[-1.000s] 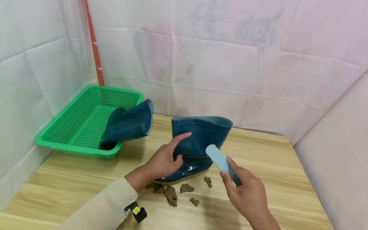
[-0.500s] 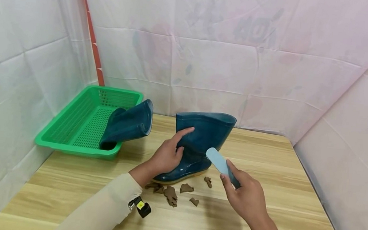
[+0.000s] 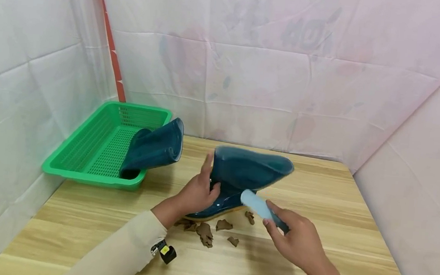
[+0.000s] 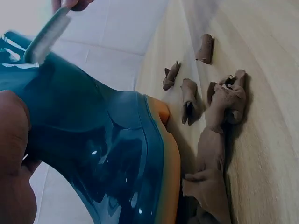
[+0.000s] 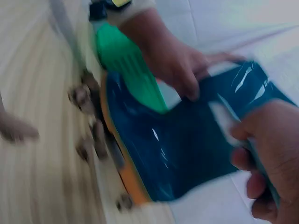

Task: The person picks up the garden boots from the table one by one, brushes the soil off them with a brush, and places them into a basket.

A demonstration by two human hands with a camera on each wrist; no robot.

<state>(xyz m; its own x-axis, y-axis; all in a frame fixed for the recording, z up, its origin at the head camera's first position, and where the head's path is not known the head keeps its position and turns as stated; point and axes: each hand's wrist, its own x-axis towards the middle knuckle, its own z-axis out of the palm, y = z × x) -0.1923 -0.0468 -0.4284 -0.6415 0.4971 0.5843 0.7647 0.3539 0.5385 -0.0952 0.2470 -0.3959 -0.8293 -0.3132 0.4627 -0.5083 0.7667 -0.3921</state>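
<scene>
Boot (image 3: 234, 178) on tabletop (image 3: 328, 199), right of basket (image 3: 90, 181); left hand (image 3: 198, 193) grasps it around ankle, right hand (image 3: 298, 239) grips brush (image 3: 258, 205). Probably light, pliant, slippery; ankle likely firmer hold than floppy shaft.

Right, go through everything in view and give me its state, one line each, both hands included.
Held boot: opening uppermost, shaft leaning.
Left hand: holding that boot.
Brush: held, bristles facing the boot; contact hard to tell.
Right hand: gripping the brush.
Green basket: upright, uncovered.
Other boot: tilted in the basket, shaft projecting over the rim.
Brown pieces: loose, scattered on the tabletop.
</scene>
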